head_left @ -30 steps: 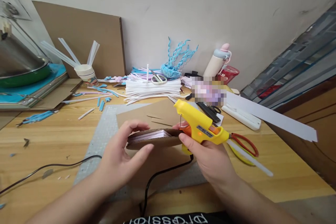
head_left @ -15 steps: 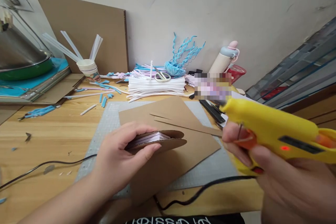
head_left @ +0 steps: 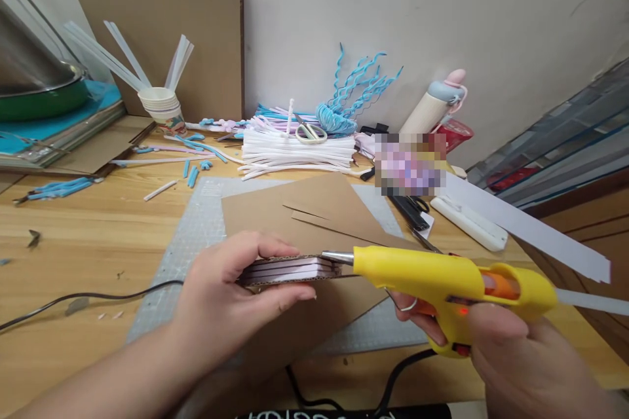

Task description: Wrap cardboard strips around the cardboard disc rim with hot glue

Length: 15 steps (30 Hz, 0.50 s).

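Note:
Between thumb and fingers, my left hand (head_left: 230, 294) grips a cardboard piece (head_left: 295, 270), two thin brown layers with white layered strips sandwiched between them. The piece is held edge-on above the cardboard sheet. My right hand (head_left: 511, 347) is wrapped round a yellow hot glue gun (head_left: 417, 272), its red light lit and a glue stick (head_left: 590, 302) poking out the back. The gun's metal nozzle (head_left: 339, 257) is at the right end of the held piece, by its upper layer; whether it touches I cannot tell. A ring shows on a right finger.
A cut cardboard sheet (head_left: 260, 209) lies on the grey cutting mat (head_left: 196, 222). Behind it are white pipe cleaners (head_left: 299, 154), scissors (head_left: 310, 133) and a blue pipe-cleaner bundle (head_left: 337, 116). Paper cups (head_left: 160, 105) hold glue sticks. A black cord (head_left: 393, 380) trails below the gun.
My right hand has moved left with the glue gun, bringing its nozzle to the held cardboard piece. The piece is now seen more edge-on, its layers closer together. The view has shifted slightly.

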Available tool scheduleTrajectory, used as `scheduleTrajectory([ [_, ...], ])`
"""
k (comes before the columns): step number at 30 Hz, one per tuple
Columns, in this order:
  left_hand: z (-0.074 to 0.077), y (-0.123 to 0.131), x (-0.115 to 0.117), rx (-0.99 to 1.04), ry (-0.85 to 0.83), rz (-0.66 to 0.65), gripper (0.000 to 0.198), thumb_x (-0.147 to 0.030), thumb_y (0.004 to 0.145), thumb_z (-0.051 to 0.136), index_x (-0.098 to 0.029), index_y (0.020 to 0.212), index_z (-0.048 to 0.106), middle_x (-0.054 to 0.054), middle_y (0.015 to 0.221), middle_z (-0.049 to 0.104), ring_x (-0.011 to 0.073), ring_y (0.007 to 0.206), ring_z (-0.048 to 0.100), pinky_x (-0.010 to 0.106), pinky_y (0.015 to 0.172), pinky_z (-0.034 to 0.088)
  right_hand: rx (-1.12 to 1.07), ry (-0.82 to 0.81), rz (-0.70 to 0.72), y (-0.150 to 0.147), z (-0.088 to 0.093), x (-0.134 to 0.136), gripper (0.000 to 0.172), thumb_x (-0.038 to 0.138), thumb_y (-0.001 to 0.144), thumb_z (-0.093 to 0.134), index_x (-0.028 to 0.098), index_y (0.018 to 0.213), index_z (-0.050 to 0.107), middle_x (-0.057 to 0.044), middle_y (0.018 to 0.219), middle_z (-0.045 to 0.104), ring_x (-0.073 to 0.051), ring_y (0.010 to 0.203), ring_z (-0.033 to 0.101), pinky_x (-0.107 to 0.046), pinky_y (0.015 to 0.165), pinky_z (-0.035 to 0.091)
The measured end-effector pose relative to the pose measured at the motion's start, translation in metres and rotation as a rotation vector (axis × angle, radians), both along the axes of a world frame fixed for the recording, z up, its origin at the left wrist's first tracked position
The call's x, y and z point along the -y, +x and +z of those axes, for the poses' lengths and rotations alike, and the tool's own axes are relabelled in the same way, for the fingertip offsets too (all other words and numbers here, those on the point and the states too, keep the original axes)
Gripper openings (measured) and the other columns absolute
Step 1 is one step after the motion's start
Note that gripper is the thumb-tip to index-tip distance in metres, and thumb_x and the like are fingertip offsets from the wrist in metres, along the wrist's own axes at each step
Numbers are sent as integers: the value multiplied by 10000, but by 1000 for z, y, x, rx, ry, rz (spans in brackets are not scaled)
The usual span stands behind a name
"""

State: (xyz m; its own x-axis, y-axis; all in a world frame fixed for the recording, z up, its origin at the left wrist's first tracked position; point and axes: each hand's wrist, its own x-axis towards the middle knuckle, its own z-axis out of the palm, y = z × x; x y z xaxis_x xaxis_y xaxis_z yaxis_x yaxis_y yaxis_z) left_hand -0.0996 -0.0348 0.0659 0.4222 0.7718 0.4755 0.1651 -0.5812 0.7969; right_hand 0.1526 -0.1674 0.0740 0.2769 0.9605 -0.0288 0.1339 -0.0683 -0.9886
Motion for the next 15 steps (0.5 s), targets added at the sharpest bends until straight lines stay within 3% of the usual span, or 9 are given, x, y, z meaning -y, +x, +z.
scheduleTrajectory([
  [4, -3, -1, 2, 1, 29, -28, 245, -300, 726, 881, -253, 906, 723, -50, 842, 788, 101, 765, 753, 134, 689, 572, -96, -63, -159, -6, 3, 2, 193, 516, 801, 779, 329, 842, 801, -3, 786, 809, -255, 671, 772, -310, 596, 665],
  [7, -3, -1, 3, 18, 7, -53, 253, -300, 726, 885, -241, 907, 718, -29, 838, 786, 122, 742, 751, 169, 658, 580, -46, -137, -131, -9, 7, 1, 272, 556, 810, 744, 293, 806, 818, -38, 712, 789, -260, 667, 768, -289, 584, 644],
  [15, -1, 1, 2, 28, -14, -56, 251, -293, 720, 890, -237, 888, 712, -24, 818, 775, 132, 716, 743, 188, 623, 570, -6, -117, -107, -7, 8, -4, 312, 587, 797, 743, 284, 768, 815, -47, 661, 765, -221, 592, 728, -253, 511, 595],
])
